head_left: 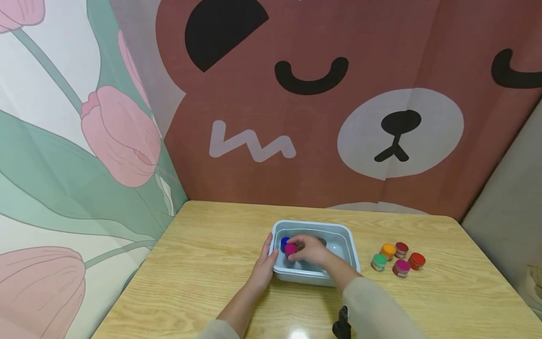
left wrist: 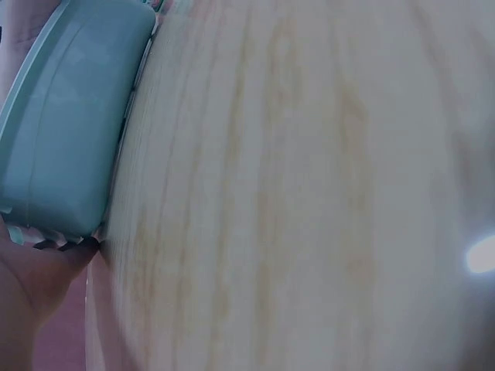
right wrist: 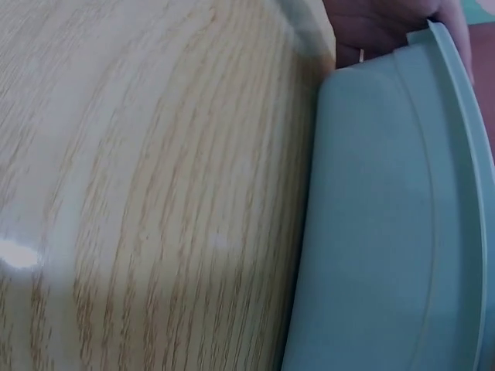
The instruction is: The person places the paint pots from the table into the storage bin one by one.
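Head view: pink jar [head_left: 290, 250] pinched by right hand [head_left: 311, 248] inside tub [head_left: 298, 277], gripped at rim by left hand [head_left: 263, 267]; blue jar [head_left: 283, 243] between hands. Placement apparently underway; release probably needed next.

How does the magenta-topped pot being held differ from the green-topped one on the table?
Colour: the held pot has a magenta top, the green-topped pot a green one.
Support: the person's right grip pinches the held pot, while the green-topped pot rests upright on the table.
View: that grip partly covers the held pot; the green-topped pot shows uncovered.
Both are small, with round tops.
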